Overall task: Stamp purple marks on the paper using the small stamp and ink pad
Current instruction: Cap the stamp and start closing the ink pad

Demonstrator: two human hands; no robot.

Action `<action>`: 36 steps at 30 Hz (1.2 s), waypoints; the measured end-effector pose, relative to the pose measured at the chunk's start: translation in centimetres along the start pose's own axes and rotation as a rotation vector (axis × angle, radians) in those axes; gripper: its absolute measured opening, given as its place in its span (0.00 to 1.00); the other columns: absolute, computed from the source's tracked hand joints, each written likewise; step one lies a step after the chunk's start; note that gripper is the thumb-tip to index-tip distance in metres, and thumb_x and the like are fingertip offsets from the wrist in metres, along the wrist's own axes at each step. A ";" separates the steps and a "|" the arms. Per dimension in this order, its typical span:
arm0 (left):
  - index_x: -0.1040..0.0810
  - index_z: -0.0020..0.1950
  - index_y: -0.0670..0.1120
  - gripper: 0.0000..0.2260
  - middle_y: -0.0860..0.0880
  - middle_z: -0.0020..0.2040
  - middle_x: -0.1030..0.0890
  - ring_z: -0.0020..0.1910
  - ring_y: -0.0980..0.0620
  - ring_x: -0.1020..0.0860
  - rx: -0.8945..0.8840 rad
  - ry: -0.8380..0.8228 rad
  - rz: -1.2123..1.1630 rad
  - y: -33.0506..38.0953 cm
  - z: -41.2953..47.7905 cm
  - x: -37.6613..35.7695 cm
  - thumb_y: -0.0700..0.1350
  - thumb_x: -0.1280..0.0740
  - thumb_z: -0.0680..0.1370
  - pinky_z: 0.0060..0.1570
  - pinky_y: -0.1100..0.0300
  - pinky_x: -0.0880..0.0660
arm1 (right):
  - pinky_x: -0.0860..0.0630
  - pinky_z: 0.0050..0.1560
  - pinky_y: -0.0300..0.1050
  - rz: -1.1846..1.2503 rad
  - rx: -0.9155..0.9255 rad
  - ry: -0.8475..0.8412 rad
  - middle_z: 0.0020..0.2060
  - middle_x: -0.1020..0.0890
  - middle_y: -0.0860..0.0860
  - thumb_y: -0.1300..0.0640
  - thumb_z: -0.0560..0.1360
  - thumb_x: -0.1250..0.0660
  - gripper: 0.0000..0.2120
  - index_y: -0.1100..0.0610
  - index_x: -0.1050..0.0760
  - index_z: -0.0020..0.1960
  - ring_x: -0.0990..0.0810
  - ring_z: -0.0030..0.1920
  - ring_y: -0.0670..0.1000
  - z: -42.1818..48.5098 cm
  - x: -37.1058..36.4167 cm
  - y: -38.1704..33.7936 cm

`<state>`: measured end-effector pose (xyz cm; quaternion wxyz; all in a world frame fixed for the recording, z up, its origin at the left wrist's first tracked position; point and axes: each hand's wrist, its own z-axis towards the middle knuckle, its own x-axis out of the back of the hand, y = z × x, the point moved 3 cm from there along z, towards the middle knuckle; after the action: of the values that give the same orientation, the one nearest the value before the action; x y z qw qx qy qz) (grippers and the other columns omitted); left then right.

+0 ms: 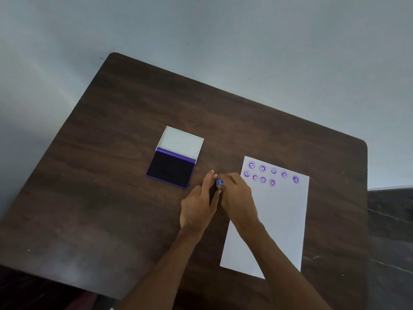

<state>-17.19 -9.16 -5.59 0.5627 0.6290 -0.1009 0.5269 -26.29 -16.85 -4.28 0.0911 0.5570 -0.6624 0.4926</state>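
A white sheet of paper (pixel 277 220) lies on the right of the dark wooden table (pixel 111 198), with several purple smiley marks (pixel 262 168) in two rows near its far edge. The purple ink pad (pixel 171 170) sits open to the left, its white lid (pixel 181 142) folded back. Between pad and paper, my left hand (pixel 199 204) and my right hand (pixel 238 198) meet around the small blue stamp (pixel 220 182). My right hand's fingers pinch the stamp; my left hand's fingertips touch it from the left. Most of the stamp is hidden by the fingers.
The table's far edge runs diagonally against a pale grey wall (pixel 201 30). A dark tiled floor (pixel 391 220) shows past the table's right edge. My right forearm crosses the near left part of the paper.
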 end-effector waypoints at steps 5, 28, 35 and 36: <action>0.25 0.69 0.42 0.24 0.45 0.45 0.15 0.37 0.50 0.16 0.004 -0.054 -0.031 -0.1 0.0 0.0 0.47 0.26 0.74 0.36 0.60 0.21 | 0.30 0.51 0.31 -0.119 0.135 0.134 0.52 0.21 0.51 0.50 0.80 0.40 0.05 0.50 0.30 0.55 0.26 0.42 0.43 0.4 0.4 -0.4; 0.24 0.65 0.46 0.14 0.45 0.65 0.26 0.61 0.46 0.26 0.424 -0.114 -0.134 -11.6 12.4 10.1 0.48 0.35 0.81 0.60 0.53 0.29 | 0.25 0.59 0.46 0.379 -0.131 0.145 0.68 0.28 0.54 0.51 0.74 0.30 0.27 0.55 0.33 0.69 0.26 0.63 0.52 3.8 1.5 -10.2; 0.28 0.72 0.47 0.21 0.50 0.64 0.22 0.58 0.54 0.26 0.576 -0.310 -0.423 -11.3 13.9 9.4 0.53 0.36 0.81 0.58 0.56 0.28 | 0.31 0.36 0.32 0.563 -0.169 0.101 0.64 0.24 0.52 0.55 0.76 0.32 0.20 0.53 0.32 0.66 0.27 0.53 0.45 4.9 0.6 -11.4; 0.27 0.72 0.47 0.21 0.50 0.64 0.22 0.59 0.54 0.25 0.621 -0.323 -0.481 -11.4 14.0 9.4 0.54 0.36 0.81 0.61 0.55 0.28 | 0.29 0.37 0.33 0.575 -0.168 0.108 0.64 0.24 0.52 0.56 0.76 0.32 0.20 0.53 0.32 0.66 0.27 0.54 0.46 4.9 0.5 -11.4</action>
<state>2.72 -12.21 -2.55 0.4303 0.8487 0.1252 0.2808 -14.97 -19.71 -0.09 0.0287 0.3101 -0.8257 0.4704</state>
